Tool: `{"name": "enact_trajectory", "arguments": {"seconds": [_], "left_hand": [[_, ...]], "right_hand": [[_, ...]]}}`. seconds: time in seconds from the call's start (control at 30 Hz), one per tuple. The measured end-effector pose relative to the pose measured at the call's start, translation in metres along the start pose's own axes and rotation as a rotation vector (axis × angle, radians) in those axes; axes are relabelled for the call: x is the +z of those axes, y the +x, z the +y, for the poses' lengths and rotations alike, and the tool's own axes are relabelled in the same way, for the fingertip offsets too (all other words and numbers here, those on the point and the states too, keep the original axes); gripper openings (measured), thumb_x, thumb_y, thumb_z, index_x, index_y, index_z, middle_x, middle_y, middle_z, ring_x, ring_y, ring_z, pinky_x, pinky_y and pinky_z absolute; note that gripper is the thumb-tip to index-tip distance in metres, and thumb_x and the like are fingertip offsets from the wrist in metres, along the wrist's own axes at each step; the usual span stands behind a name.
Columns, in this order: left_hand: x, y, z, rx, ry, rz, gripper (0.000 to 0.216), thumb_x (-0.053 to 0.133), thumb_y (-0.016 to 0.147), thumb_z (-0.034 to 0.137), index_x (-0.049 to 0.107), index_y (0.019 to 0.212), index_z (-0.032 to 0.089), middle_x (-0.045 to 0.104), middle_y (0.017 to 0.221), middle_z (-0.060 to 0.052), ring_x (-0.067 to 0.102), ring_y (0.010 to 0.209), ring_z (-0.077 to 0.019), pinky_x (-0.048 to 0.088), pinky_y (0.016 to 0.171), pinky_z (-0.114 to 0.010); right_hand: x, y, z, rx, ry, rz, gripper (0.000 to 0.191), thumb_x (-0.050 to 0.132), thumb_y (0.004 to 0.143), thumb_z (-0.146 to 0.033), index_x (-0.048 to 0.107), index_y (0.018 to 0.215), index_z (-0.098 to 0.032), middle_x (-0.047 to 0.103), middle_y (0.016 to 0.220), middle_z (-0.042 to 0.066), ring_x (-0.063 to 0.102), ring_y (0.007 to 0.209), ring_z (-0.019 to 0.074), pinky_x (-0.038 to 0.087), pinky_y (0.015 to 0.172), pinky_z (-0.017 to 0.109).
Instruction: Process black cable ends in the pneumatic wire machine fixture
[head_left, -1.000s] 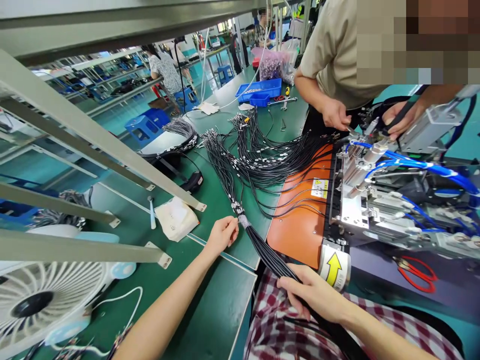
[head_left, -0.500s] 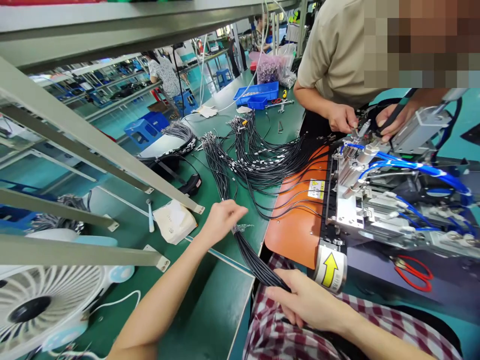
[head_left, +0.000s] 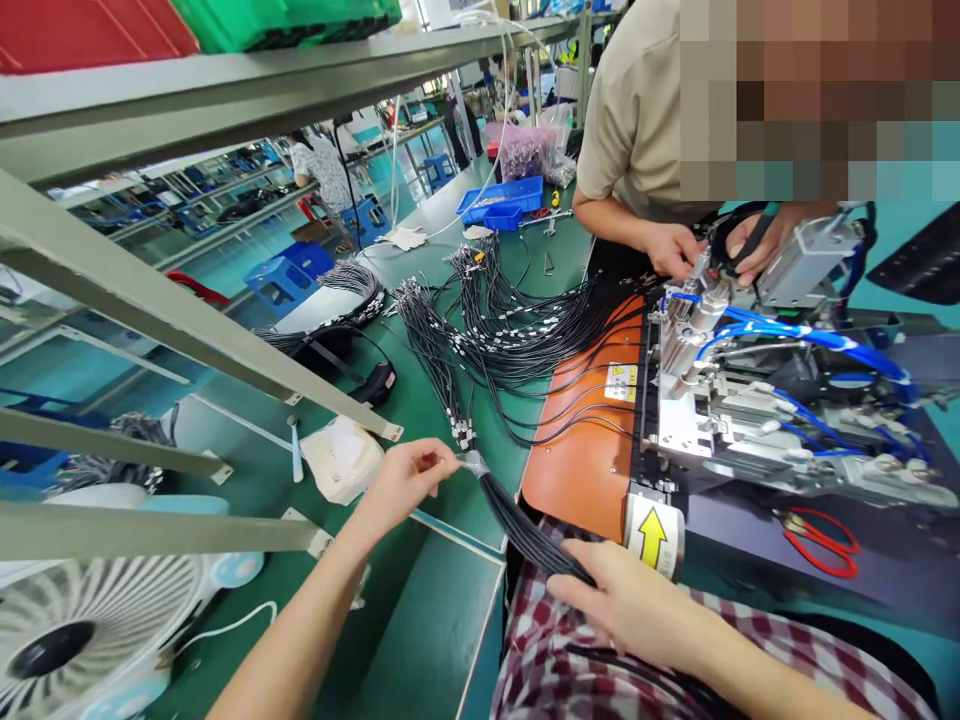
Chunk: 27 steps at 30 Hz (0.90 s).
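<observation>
1. Left hand has its thumb and fingers pinched shut on a bit of clear tape at the top end of the black wire bundle.
2. Right hand is closed around the lower part of the same bundle, over the person's checked lap.
3. The bundle runs on a slant — its taped end is at the edge of the green table, and the rest drops down to the lap.
4. Just past the taped end, loose black wires with small white tips lie spread over the table.
5. An orange mat lies just beside the bundle, and some loose wires cross it.
6. The mat touches a metal machine with blue tubes. A round label with a yellow arrow sits near the right hand.
7. Red scissors lie on the dark ledge on the right.
8. A co-worker in a tan shirt has both hands on the far end of the machine.
9. On the left lie a white packet and a white fan — a blue tray sits far back.
</observation>
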<state>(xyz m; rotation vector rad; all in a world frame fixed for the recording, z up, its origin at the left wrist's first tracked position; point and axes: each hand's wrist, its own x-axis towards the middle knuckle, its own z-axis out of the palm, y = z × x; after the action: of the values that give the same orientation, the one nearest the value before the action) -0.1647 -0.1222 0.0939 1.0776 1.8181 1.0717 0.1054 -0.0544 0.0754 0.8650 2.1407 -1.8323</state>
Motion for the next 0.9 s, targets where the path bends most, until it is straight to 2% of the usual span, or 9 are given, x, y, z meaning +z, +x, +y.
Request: {"name": "enact_trajectory", "arguments": {"seconds": [0.07, 0.17, 0.3, 0.33, 0.43, 0.5, 0.57, 0.77, 0.9], "left_hand": [[-0.001, -0.001, 0.021, 0.174, 0.312, -0.001, 0.015, 0.068, 0.078, 0.033, 0.069, 0.074, 0.019, 0.062, 0.088, -0.005, 0.054, 0.064, -0.0118, 0.041, 0.056, -0.023], [0.002, 0.004, 0.037, 0.286, 0.290, -0.167, 0.033, 0.071, 0.075, 0.033, 0.068, 0.106, 0.025, 0.057, 0.121, -0.007, 0.053, 0.067, -0.0102, 0.045, 0.060, -0.024], [-0.007, 0.006, 0.008, 0.123, -0.222, 0.466, 0.024, 0.064, 0.079, 0.034, 0.064, 0.098, 0.020, 0.063, 0.093, -0.002, 0.042, 0.054, -0.0054, 0.033, 0.045, -0.017], [-0.008, 0.004, -0.004, 0.089, -0.274, 0.496, 0.021, 0.057, 0.084, 0.035, 0.062, 0.098, 0.020, 0.062, 0.085, -0.001, 0.038, 0.049, -0.0048, 0.028, 0.042, -0.016], [0.008, -0.002, -0.029, -0.030, -0.368, 0.294, 0.025, 0.064, 0.071, 0.022, 0.063, 0.094, 0.015, 0.067, 0.090, -0.007, 0.041, 0.046, -0.0055, 0.030, 0.039, -0.019], [0.030, -0.002, -0.035, -0.113, -0.643, -0.002, 0.042, 0.066, 0.065, 0.016, 0.062, 0.107, 0.017, 0.063, 0.117, -0.011, 0.051, 0.058, -0.0068, 0.045, 0.053, -0.022], [0.049, 0.003, -0.036, -0.086, -0.799, -0.081, 0.048, 0.066, 0.067, 0.019, 0.060, 0.115, 0.021, 0.059, 0.127, -0.008, 0.057, 0.072, -0.0083, 0.050, 0.070, -0.025], [0.042, 0.005, -0.040, -0.036, -0.490, -0.010, 0.030, 0.074, 0.072, 0.041, 0.064, 0.078, 0.013, 0.060, 0.059, -0.002, 0.051, 0.049, -0.0098, 0.043, 0.051, -0.023], [0.003, -0.011, -0.016, 0.061, -0.289, 0.141, 0.018, 0.073, 0.076, 0.032, 0.069, 0.085, 0.017, 0.060, 0.061, 0.000, 0.050, 0.053, -0.0101, 0.041, 0.054, -0.022]], "right_hand": [[0.011, 0.001, -0.006, -0.088, -0.235, 0.080, 0.024, 0.049, 0.089, -0.039, 0.053, 0.078, -0.019, 0.060, 0.068, 0.003, 0.058, 0.061, 0.0156, 0.037, 0.054, 0.024], [0.019, 0.002, -0.011, -0.115, -0.174, 0.006, 0.023, 0.048, 0.090, -0.037, 0.052, 0.076, -0.019, 0.058, 0.063, 0.000, 0.056, 0.057, 0.0143, 0.037, 0.054, 0.024], [0.005, 0.001, -0.005, -0.043, 0.273, -0.121, 0.026, 0.045, 0.092, -0.044, 0.046, 0.082, -0.020, 0.049, 0.049, -0.007, 0.042, 0.037, 0.0074, 0.032, 0.039, 0.018], [0.001, 0.000, -0.002, -0.062, 0.353, -0.136, 0.027, 0.045, 0.092, -0.046, 0.046, 0.083, -0.019, 0.048, 0.047, -0.008, 0.039, 0.035, 0.0065, 0.031, 0.038, 0.017], [-0.006, 0.002, 0.003, -0.125, 0.507, -0.192, 0.033, 0.049, 0.090, -0.050, 0.051, 0.089, -0.017, 0.048, 0.043, -0.009, 0.035, 0.031, 0.0050, 0.028, 0.035, 0.016], [-0.005, 0.005, 0.005, -0.136, 0.584, -0.226, 0.037, 0.051, 0.088, -0.053, 0.052, 0.090, -0.016, 0.048, 0.042, -0.009, 0.035, 0.030, 0.0048, 0.027, 0.033, 0.015], [-0.002, 0.007, 0.006, -0.155, 0.648, -0.248, 0.038, 0.053, 0.087, -0.054, 0.052, 0.090, -0.016, 0.048, 0.041, -0.010, 0.033, 0.028, 0.0047, 0.025, 0.032, 0.016], [-0.005, 0.003, 0.013, -0.184, 0.646, -0.163, 0.038, 0.049, 0.088, -0.053, 0.054, 0.090, -0.015, 0.046, 0.039, -0.009, 0.034, 0.029, 0.0051, 0.025, 0.034, 0.017], [0.000, -0.001, 0.011, -0.081, 0.420, -0.118, 0.025, 0.048, 0.090, -0.043, 0.048, 0.083, -0.019, 0.047, 0.042, -0.009, 0.036, 0.033, 0.0050, 0.027, 0.037, 0.016]]}}
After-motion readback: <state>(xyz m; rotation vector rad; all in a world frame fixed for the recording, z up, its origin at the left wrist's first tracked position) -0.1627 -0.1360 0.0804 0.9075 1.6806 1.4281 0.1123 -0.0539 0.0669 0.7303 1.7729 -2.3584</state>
